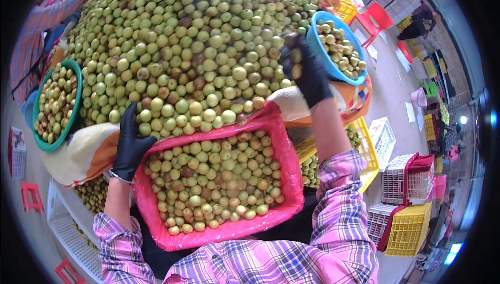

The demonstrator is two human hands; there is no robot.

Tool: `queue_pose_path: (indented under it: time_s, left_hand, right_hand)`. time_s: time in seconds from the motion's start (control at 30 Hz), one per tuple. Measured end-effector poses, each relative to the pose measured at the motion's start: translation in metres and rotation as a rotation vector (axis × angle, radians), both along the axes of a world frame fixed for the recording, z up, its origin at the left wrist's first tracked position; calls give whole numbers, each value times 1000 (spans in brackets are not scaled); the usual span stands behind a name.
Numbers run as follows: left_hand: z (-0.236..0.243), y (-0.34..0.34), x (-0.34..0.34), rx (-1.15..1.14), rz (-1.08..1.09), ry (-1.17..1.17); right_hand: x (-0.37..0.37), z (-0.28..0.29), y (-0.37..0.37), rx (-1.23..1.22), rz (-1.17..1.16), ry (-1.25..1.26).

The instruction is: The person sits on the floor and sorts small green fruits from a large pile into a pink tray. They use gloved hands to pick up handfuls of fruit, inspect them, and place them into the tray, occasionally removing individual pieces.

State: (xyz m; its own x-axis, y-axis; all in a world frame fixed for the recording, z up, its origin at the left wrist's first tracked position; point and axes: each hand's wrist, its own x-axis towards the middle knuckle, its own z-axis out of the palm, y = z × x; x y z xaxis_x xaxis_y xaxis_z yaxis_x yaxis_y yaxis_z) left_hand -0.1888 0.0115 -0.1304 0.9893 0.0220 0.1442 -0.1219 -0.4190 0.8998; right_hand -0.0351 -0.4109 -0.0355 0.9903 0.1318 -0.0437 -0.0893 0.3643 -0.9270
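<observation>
A big heap of small green-yellow fruits, like jujubes (203, 39), some browned, spreads before me. Closest to me stands a crate lined with pink plastic (292, 185), full of the same fruits. My left hand (130, 144), in a black glove, rests by the crate's left corner at the heap's edge, thumb apart from the fingers and nothing seen in it. At the heap's right side, my right hand (307, 70), also black-gloved and slightly blurred, has a few jujubes in its curled fingers. Just right of it is a blue basin (359, 78) partly filled with browner fruits.
On the left, a green basin (78, 99) holds more browned fruits. A patterned cloth (83, 148) edges the heap. Yellow crates (409, 229), white crates (400, 180) and a red chair (376, 21) stand to the right. Another person's sleeve (57, 13) shows at upper left.
</observation>
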Motion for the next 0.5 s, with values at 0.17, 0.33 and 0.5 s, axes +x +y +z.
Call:
queue_pose_path:
  time_s: [0.17, 0.33, 0.5]
  left_hand:
    - [1, 5, -3, 74, 16, -20]
    - [-1, -3, 2, 75, 47, -13]
    - [11, -2, -2, 112, 34, 6]
  right_hand:
    - [73, 29, -111, -643, -380, -355]
    - [119, 11, -215, -1258, -416, -320]
    - [107, 16, -192, -1391, -525, -484]
